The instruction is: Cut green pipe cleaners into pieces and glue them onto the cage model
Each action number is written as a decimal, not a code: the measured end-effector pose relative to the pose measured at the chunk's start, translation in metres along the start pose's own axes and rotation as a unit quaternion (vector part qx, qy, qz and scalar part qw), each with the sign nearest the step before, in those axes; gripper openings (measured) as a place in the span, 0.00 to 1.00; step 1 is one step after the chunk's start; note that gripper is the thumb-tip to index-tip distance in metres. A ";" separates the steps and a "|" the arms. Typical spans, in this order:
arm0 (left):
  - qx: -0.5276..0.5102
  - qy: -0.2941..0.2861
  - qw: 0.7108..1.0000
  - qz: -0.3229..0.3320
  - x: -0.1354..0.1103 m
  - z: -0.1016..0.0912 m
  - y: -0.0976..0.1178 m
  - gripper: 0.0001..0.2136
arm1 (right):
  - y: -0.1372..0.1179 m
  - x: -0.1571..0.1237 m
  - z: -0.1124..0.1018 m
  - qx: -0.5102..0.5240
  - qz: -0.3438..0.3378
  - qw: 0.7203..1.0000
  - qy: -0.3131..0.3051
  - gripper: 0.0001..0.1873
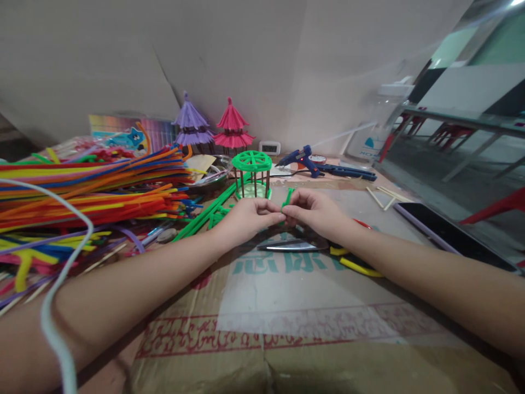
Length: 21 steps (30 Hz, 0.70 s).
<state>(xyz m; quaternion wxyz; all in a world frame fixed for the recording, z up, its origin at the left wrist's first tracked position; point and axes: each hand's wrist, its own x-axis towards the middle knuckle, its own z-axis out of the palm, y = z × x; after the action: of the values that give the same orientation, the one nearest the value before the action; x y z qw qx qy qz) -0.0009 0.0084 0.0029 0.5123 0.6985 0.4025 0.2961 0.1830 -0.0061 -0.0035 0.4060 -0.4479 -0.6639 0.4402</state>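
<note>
Now, at far left lies your heap of multicoloured fuzzy pipe cleaners [94,186]. Your left hand [246,219] and right hand [314,213] meet near the middle, both pinching a short green pipe-cleaner piece [287,198], just near of the green wheel-topped pavilion frame [251,174]. A blue glue gun [305,160] lies far right.

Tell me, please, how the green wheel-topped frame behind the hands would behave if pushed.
The green frame probably weighs little: it looks built of pipe cleaners and thin sticks. Standing tall on slim posts, it may tip or slide easily.
</note>
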 end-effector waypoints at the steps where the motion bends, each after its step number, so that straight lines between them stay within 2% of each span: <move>1: 0.002 0.000 1.000 0.001 0.000 0.000 0.000 0.08 | 0.000 0.000 0.000 0.001 0.001 1.000 0.000 0.12; 10: 0.031 0.007 0.999 0.003 0.000 0.000 0.000 0.07 | 0.000 -0.001 -0.001 -0.008 -0.002 1.000 -0.002 0.12; 16: 0.045 -0.011 0.999 0.024 0.000 -0.001 0.001 0.08 | 0.000 -0.001 0.000 -0.018 0.001 1.000 0.007 0.12; 18: 0.040 -0.004 0.999 0.022 -0.001 -0.001 0.002 0.07 | -0.007 0.000 -0.004 -0.035 0.000 0.999 -0.019 0.10; 21: 0.023 0.009 1.000 0.010 -0.003 0.001 0.003 0.06 | -0.025 0.001 -0.016 -0.161 -0.036 0.982 -0.087 0.09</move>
<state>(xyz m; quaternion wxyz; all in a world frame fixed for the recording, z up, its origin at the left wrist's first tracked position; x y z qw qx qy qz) -0.0008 0.0051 0.0057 0.4898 0.7111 0.4069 0.2982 0.1919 -0.0066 0.0250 0.2844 -0.4431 -0.7749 0.3498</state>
